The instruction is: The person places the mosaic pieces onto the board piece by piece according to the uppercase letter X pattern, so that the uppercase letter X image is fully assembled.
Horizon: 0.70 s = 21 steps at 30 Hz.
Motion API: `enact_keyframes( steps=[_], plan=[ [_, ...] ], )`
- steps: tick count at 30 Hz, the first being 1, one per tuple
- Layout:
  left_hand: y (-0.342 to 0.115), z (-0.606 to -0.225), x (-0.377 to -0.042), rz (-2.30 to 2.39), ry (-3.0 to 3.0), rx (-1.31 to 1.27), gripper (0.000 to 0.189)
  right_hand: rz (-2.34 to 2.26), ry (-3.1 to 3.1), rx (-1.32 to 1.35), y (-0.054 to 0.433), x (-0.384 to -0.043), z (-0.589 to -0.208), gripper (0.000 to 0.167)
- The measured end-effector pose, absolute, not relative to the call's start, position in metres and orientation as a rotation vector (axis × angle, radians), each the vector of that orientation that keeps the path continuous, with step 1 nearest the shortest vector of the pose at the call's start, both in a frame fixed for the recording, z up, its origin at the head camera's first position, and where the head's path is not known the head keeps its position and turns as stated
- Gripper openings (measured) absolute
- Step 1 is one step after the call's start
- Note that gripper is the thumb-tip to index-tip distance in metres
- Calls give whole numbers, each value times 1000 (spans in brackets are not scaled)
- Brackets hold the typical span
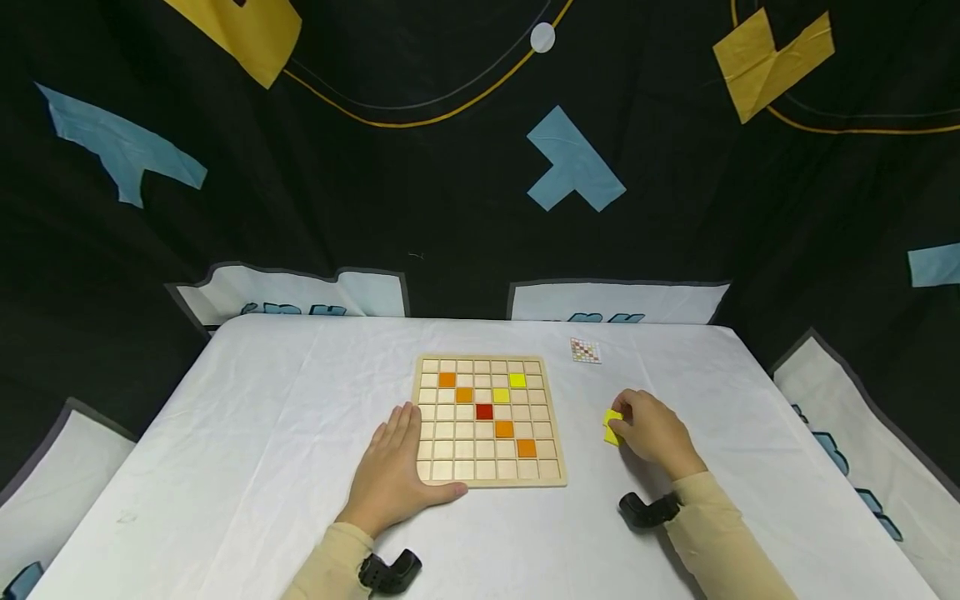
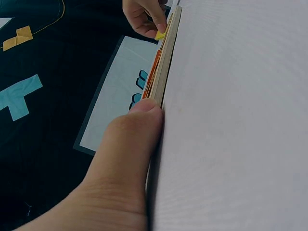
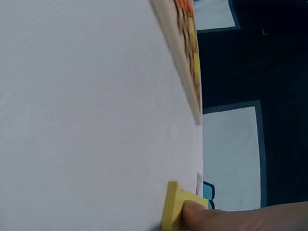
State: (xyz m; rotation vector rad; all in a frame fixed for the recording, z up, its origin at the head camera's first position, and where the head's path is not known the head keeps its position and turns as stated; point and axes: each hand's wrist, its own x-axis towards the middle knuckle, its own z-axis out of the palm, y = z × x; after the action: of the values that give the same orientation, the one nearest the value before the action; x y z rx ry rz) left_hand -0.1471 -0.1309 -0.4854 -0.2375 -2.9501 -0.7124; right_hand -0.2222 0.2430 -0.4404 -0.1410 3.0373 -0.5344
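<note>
The right hand (image 1: 656, 432), at right of the head view, pinches a yellow piece (image 1: 612, 435) between thumb and fingers; whether this is one tile or two together, I cannot tell. For handling it well, I would judge that a light pinch by the edges is best, leaving the lower side free so that a tile can lie flat inside a square. The left hand (image 1: 390, 479) has straight fingers along the left edge of the wooden board (image 1: 483, 471), with its thumb at the near edge; gentle pressure there should prevent the board from sliding. On the board, in the middle of the frame, orange tiles (image 1: 504, 429) and a red tile (image 1: 483, 412) make one diagonal, and yellow tiles (image 1: 501, 395) lie toward its upper right. Beyond, a small patterned card (image 1: 586, 351) lies on the white worktop (image 1: 225, 467), before a black curtain (image 1: 420, 217).
</note>
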Motion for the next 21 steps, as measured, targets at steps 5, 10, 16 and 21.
enact_keyframes(
  steps=[5, 10, 16, 21],
  plan=[
    [-131, -484, -147, -710, -2969, -240, 141, -662, 3026, -143, 229, -226, -438, 15],
    [-131, -484, -147, -706, -2964, -248, 140, -818, 3018, -208, 195, -228, -439, 15],
    [-130, -485, -147, -713, -2955, -244, 139, -982, 2961, -362, 143, -224, -439, 15],
    [-130, -486, -147, -700, -2953, -234, 140, -1011, 2904, -507, 106, -219, -442, 13]
  ],
)
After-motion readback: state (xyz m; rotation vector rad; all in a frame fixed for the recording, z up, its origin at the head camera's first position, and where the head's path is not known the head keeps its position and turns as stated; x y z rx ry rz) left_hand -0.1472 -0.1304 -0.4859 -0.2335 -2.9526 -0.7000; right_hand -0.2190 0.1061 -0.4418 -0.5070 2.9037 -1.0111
